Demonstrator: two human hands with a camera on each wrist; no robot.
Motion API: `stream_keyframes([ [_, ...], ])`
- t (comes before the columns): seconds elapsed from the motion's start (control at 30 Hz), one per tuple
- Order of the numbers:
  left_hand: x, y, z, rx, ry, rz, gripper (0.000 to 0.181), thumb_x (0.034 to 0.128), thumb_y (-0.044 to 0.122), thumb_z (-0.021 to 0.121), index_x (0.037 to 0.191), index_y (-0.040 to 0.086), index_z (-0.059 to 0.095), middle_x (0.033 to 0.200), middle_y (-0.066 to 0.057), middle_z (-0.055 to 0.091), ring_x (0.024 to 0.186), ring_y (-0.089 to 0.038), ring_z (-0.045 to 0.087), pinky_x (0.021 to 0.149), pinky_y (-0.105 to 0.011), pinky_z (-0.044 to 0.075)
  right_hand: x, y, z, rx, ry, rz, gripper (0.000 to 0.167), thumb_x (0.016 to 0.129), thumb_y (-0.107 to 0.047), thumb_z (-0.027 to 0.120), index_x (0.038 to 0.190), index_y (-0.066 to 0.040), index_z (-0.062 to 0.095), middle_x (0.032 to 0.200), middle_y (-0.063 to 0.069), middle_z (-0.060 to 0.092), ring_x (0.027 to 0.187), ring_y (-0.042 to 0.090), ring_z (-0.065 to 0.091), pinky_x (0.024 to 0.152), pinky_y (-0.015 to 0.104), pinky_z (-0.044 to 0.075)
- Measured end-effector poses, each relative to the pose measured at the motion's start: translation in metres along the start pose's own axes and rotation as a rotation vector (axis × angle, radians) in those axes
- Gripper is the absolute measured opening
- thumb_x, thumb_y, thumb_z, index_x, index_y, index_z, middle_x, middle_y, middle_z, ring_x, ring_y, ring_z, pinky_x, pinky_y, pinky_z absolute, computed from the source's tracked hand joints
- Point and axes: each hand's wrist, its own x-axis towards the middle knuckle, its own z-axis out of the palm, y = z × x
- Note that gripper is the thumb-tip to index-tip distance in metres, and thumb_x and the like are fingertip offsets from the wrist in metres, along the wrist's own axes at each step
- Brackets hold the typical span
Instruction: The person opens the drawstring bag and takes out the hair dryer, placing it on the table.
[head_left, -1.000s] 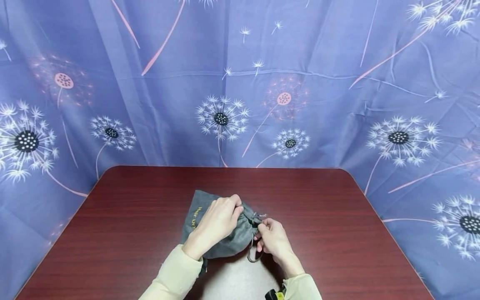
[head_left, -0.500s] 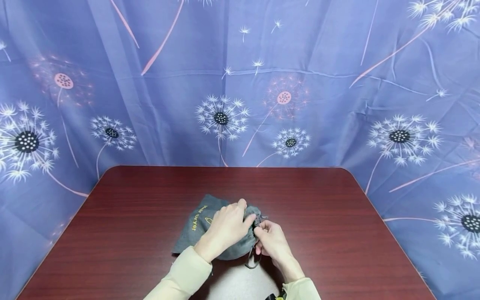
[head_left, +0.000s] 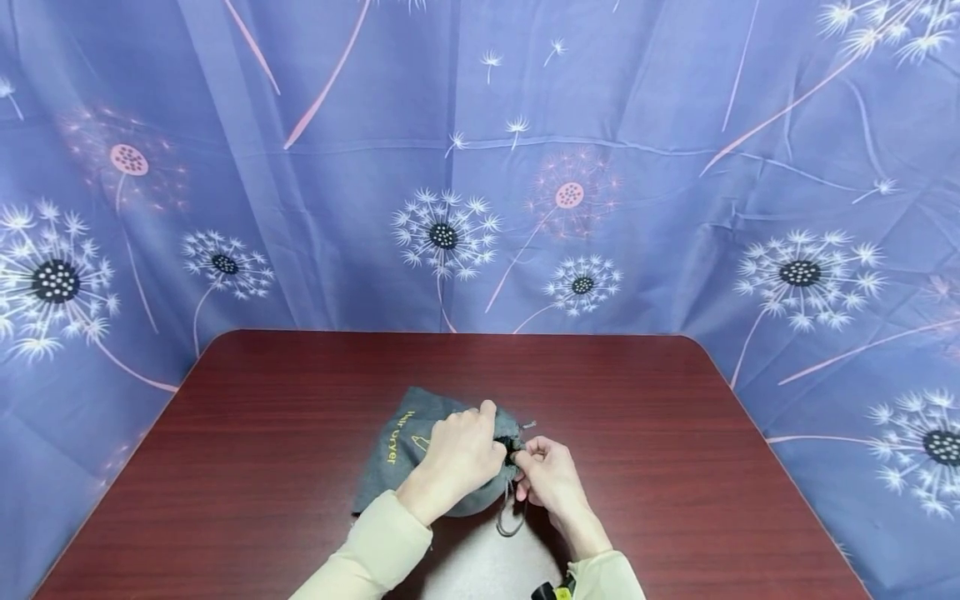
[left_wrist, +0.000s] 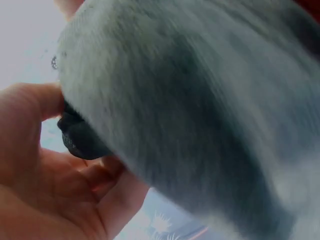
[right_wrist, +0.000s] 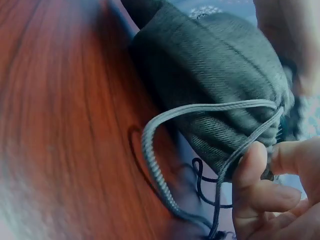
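A grey drawstring bag (head_left: 390, 454) with yellow "Hair Dryer" lettering lies over the middle of the table, its gathered mouth toward the right. My left hand (head_left: 459, 450) lies across the bag and grips it near the mouth. In the left wrist view, a dark rounded thing (left_wrist: 82, 137) shows at the mouth between thumb and fingers; its kind is hidden. With thumb and forefinger, my right hand (head_left: 551, 479) pinches the mouth's edge on the right. A grey cord (right_wrist: 155, 150) loops down from the mouth beside the right fingers (right_wrist: 252, 162).
The dark red wood-grain table (head_left: 262, 417) extends around the bag, with a pale glare at its near middle. A blue dandelion-print cloth (head_left: 480, 167) hangs behind and at both sides. Short cord ends (head_left: 528, 425) stick out at the mouth's far side.
The bag has turned and shifted, so its lettering shows more fully. My left hand has moved slightly right toward the mouth, which has opened wider since half a second ago. The right hand stays at the edge.
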Motion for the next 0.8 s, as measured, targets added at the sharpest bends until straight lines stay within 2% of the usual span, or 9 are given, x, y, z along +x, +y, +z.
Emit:
stream_keyframes([
  [0.13, 0.0, -0.005, -0.011, 0.059, 0.025, 0.049, 0.027, 0.0796, 0.018, 0.068, 0.1, 0.007, 0.053, 0.076, -0.006, 0.059, 0.067, -0.029, 0.061, 0.05, -0.042, 0.046, 0.006, 0.0, -0.004, -0.027, 0.037, -0.024, 0.009, 0.082, 0.003, 0.056, 0.079, -0.002, 0.049, 0.057, 0.007, 0.056, 0.037, 0.011, 0.049, 0.035, 0.021, 0.032],
  [0.3, -0.001, -0.013, -0.025, 0.151, 0.134, 0.121, 0.034, 0.0755, 0.019, 0.074, 0.103, 0.01, 0.056, 0.084, -0.004, 0.059, 0.074, -0.025, 0.059, 0.048, -0.039, 0.045, 0.011, 0.001, -0.01, -0.105, 0.088, -0.046, 0.01, 0.081, 0.002, 0.057, 0.077, -0.003, 0.05, 0.058, 0.01, 0.059, 0.036, 0.012, 0.05, 0.036, 0.022, 0.033],
  [0.47, 0.0, -0.016, -0.038, 0.162, 0.224, 0.165, 0.032, 0.071, 0.015, 0.074, 0.097, 0.011, 0.054, 0.078, -0.003, 0.056, 0.068, -0.024, 0.057, 0.043, -0.037, 0.041, 0.015, 0.003, -0.015, -0.1, 0.081, -0.04, 0.009, 0.081, 0.004, 0.055, 0.08, -0.002, 0.049, 0.06, 0.01, 0.059, 0.037, 0.013, 0.051, 0.036, 0.021, 0.033],
  [0.6, 0.0, -0.017, -0.046, 0.165, 0.247, 0.188, 0.028, 0.0684, 0.009, 0.07, 0.089, 0.012, 0.051, 0.07, 0.0, 0.05, 0.06, -0.023, 0.054, 0.039, -0.034, 0.035, 0.017, 0.003, -0.016, -0.117, 0.075, -0.05, 0.01, 0.082, 0.005, 0.055, 0.082, -0.002, 0.049, 0.06, 0.011, 0.059, 0.038, 0.014, 0.051, 0.036, 0.021, 0.033],
  [0.8, 0.003, -0.018, -0.057, 0.141, 0.287, 0.209, 0.027, 0.0664, 0.001, 0.064, 0.083, 0.014, 0.046, 0.061, 0.004, 0.04, 0.05, -0.022, 0.05, 0.037, -0.031, 0.028, 0.019, 0.005, -0.018, -0.274, 0.131, -0.138, 0.014, 0.077, 0.007, 0.059, 0.083, -0.003, 0.052, 0.06, 0.01, 0.06, 0.038, 0.016, 0.054, 0.038, 0.023, 0.038],
])
